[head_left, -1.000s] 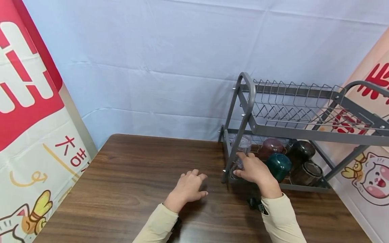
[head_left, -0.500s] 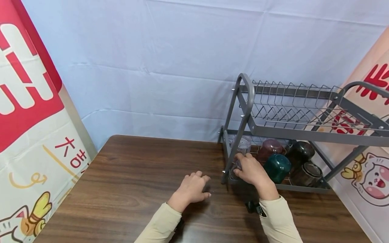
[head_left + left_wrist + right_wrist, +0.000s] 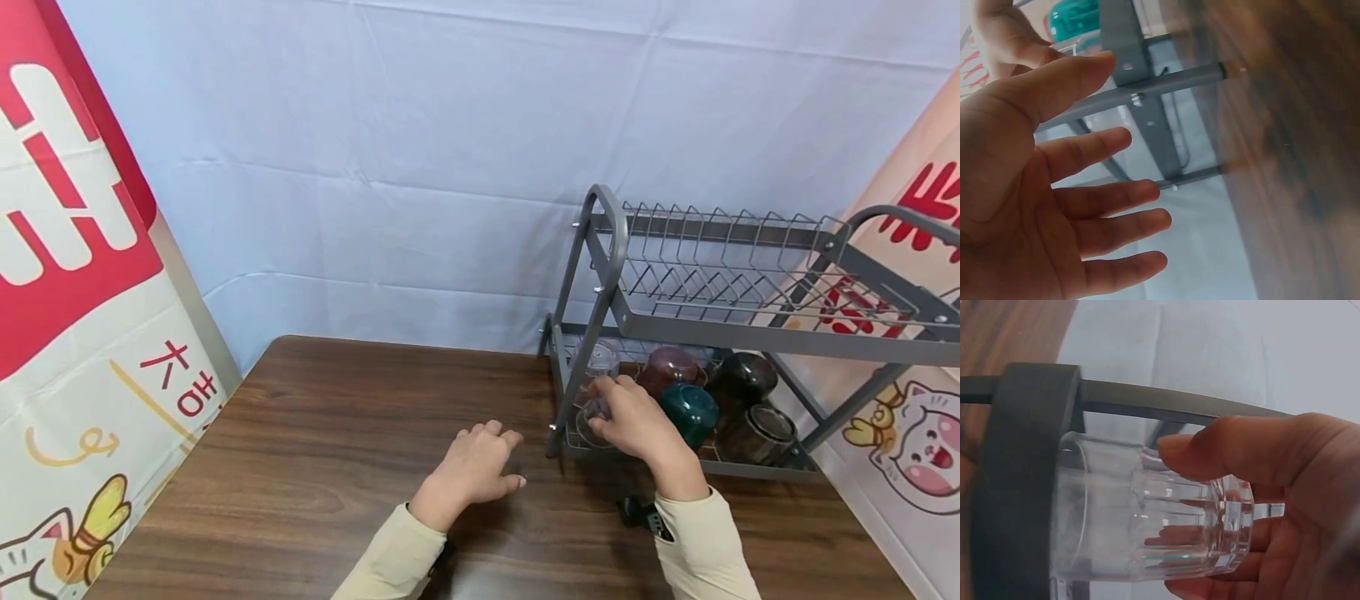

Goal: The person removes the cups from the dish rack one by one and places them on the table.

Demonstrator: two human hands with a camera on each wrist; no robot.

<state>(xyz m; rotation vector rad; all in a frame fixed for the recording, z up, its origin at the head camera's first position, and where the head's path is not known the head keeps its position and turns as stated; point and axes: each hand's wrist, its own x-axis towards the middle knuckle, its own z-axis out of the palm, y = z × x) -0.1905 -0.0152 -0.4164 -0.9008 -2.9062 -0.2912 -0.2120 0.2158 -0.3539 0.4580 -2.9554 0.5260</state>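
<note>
In the head view my right hand (image 3: 637, 421) reaches into the lower tier of a grey dish rack (image 3: 577, 375) at its left front corner. It holds a clear faceted drinking glass (image 3: 1147, 519). The right wrist view has the thumb along one side and the other fingers behind, visible through the glass. The glass stands rim down, its rim close to the rack's dark bar. My left hand (image 3: 472, 467) hovers over the wooden table, left of the rack, with spread fingers and nothing in them; the left wrist view shows its bare palm.
Behind the held glass stands another clear glass (image 3: 602, 358). Further right are a purplish glass (image 3: 667, 371), a teal glass (image 3: 690, 412) and dark brown glasses (image 3: 756, 433). The rack's wire upper tier (image 3: 720, 258) overhangs them. A pale cloth (image 3: 375, 167) hangs behind the table.
My right hand has shifted slightly right, and more of the clear glass shows beside the thumb. The left hand has drifted a little to the right.
</note>
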